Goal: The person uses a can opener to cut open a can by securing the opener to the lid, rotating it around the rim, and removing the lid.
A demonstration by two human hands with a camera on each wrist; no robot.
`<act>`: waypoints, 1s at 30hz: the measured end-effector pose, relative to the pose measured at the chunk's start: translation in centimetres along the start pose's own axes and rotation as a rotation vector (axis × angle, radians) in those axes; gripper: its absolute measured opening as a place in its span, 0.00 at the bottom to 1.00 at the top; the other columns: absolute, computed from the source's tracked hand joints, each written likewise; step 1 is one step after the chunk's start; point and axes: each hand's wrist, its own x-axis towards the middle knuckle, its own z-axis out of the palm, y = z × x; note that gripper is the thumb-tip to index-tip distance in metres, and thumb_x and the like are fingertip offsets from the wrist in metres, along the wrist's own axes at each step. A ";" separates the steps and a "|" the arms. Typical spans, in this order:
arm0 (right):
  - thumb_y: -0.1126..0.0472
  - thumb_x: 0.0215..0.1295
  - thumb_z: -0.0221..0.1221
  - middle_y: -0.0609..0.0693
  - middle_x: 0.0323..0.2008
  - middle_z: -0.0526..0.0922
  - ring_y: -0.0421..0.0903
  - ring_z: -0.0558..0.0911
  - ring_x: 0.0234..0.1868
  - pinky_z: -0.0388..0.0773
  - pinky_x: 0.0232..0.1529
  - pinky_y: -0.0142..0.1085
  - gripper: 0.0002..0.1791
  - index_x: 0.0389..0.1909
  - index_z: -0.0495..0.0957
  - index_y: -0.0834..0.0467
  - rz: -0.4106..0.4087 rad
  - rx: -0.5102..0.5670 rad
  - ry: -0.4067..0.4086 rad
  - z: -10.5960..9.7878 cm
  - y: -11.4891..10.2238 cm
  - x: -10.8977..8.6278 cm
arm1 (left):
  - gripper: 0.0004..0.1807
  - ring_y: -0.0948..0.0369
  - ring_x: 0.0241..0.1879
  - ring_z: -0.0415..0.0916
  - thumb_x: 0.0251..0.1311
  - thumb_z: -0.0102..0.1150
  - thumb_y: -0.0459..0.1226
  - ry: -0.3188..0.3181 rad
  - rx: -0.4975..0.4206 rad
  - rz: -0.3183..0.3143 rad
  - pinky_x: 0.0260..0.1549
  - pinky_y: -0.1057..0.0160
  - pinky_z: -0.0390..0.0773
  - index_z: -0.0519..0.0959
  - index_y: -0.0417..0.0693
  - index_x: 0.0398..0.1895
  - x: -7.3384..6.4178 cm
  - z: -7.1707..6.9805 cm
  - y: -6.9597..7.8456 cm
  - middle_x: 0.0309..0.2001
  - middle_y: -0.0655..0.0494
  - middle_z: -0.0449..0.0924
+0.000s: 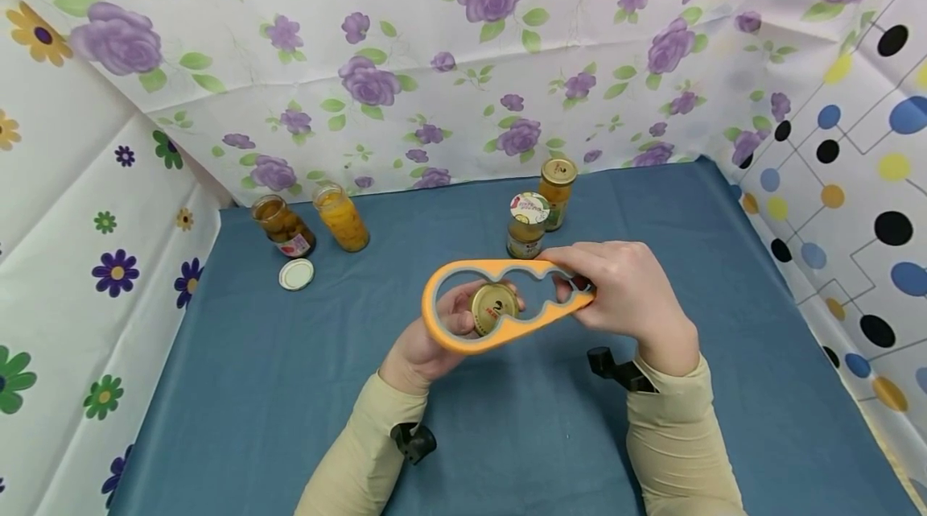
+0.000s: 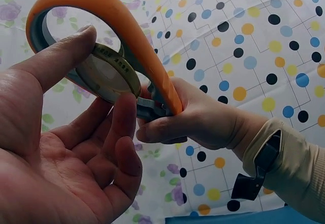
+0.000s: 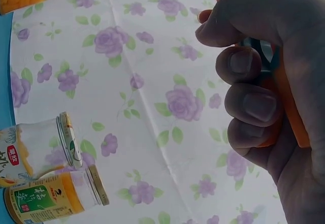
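Note:
My left hand [image 1: 423, 347] pinches a gold jar lid [image 1: 496, 308] between thumb and fingertips. In the left wrist view the gold lid [image 2: 122, 65] is tilted, showing its lettered rim and pale underside, with no jar beneath it. An orange jar opener [image 1: 430, 307] with a grey, scalloped inner edge is gripped at its narrow end by my right hand [image 1: 630, 291]. The wide end of the opener lies over the left hand in the head view, and the lid shows through its opening. Curled fingers [image 3: 259, 107] wrap the handle in the right wrist view.
Behind the hands stand a jar with a patterned lid [image 1: 529, 208] and a gold-lidded jar [image 1: 556, 198]. At the back left are a lidless brown-filled jar [image 1: 284, 226], a lidless jar of orange pieces [image 1: 342, 220] and a white lid [image 1: 296, 274]. Blue cloth [image 1: 275, 387] covers the table.

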 end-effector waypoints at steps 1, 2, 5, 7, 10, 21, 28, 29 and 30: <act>0.70 0.57 0.66 0.44 0.25 0.83 0.36 0.71 0.20 0.71 0.20 0.35 0.18 0.48 0.89 0.56 0.000 0.000 0.000 0.0 0.0 0.0 | 0.31 0.64 0.56 0.80 0.65 0.76 0.52 -0.001 0.001 0.004 0.57 0.65 0.78 0.80 0.48 0.66 0.0 -0.1 0.0 0.58 0.56 0.83; 0.70 0.57 0.66 0.44 0.25 0.83 0.36 0.71 0.20 0.71 0.20 0.35 0.18 0.48 0.89 0.56 0.001 -0.001 -0.002 0.0 0.0 0.0 | 0.31 0.64 0.56 0.80 0.66 0.75 0.52 -0.001 0.002 0.009 0.58 0.65 0.78 0.80 0.48 0.66 -0.1 -0.1 0.0 0.58 0.56 0.83; 0.70 0.57 0.67 0.44 0.25 0.82 0.36 0.71 0.20 0.71 0.20 0.35 0.17 0.49 0.89 0.56 0.003 -0.005 -0.006 0.0 0.0 0.1 | 0.30 0.64 0.56 0.80 0.66 0.75 0.51 -0.001 0.000 0.021 0.57 0.65 0.78 0.80 0.48 0.66 -0.1 -0.1 0.1 0.58 0.56 0.84; 0.69 0.57 0.68 0.44 0.25 0.82 0.36 0.71 0.20 0.71 0.20 0.35 0.17 0.49 0.89 0.56 0.004 -0.006 -0.009 0.0 -0.1 0.2 | 0.29 0.64 0.56 0.80 0.67 0.75 0.50 -0.002 -0.006 0.024 0.57 0.65 0.78 0.80 0.48 0.66 -0.2 -0.1 0.1 0.58 0.56 0.83; 0.69 0.58 0.68 0.45 0.25 0.82 0.37 0.71 0.20 0.71 0.20 0.35 0.17 0.49 0.89 0.56 0.005 -0.006 -0.014 0.0 -0.1 0.3 | 0.29 0.63 0.57 0.79 0.68 0.74 0.51 -0.004 0.000 0.026 0.60 0.64 0.76 0.79 0.48 0.66 -0.2 -0.1 0.2 0.58 0.56 0.82; 0.70 0.58 0.66 0.44 0.26 0.83 0.36 0.72 0.21 0.71 0.21 0.36 0.18 0.49 0.89 0.56 -0.003 -0.011 0.004 0.0 0.0 0.3 | 0.31 0.62 0.60 0.77 0.68 0.71 0.56 0.024 0.066 0.029 0.61 0.61 0.75 0.78 0.53 0.68 -0.6 -0.6 0.4 0.60 0.57 0.81; 0.71 0.56 0.67 0.45 0.29 0.85 0.35 0.72 0.21 0.71 0.20 0.34 0.18 0.49 0.88 0.58 -0.012 -0.005 0.042 0.0 0.3 0.0 | 0.28 0.60 0.53 0.80 0.69 0.72 0.52 0.120 0.131 0.057 0.50 0.60 0.81 0.80 0.52 0.66 -1.1 -2.3 1.5 0.57 0.56 0.83; 0.71 0.56 0.67 0.45 0.29 0.85 0.35 0.72 0.21 0.71 0.20 0.34 0.18 0.49 0.88 0.58 -0.013 -0.005 0.043 0.0 0.3 0.0 | 0.28 0.59 0.54 0.80 0.69 0.72 0.50 0.137 0.119 0.062 0.51 0.59 0.82 0.78 0.51 0.67 -1.4 -2.6 1.8 0.57 0.55 0.83; 0.70 0.57 0.67 0.45 0.29 0.85 0.35 0.72 0.21 0.71 0.20 0.34 0.18 0.49 0.88 0.57 -0.014 -0.005 0.044 0.0 0.3 0.0 | 0.28 0.58 0.56 0.80 0.69 0.73 0.48 0.157 0.109 0.066 0.54 0.59 0.82 0.77 0.51 0.68 -1.6 -2.9 2.2 0.57 0.55 0.83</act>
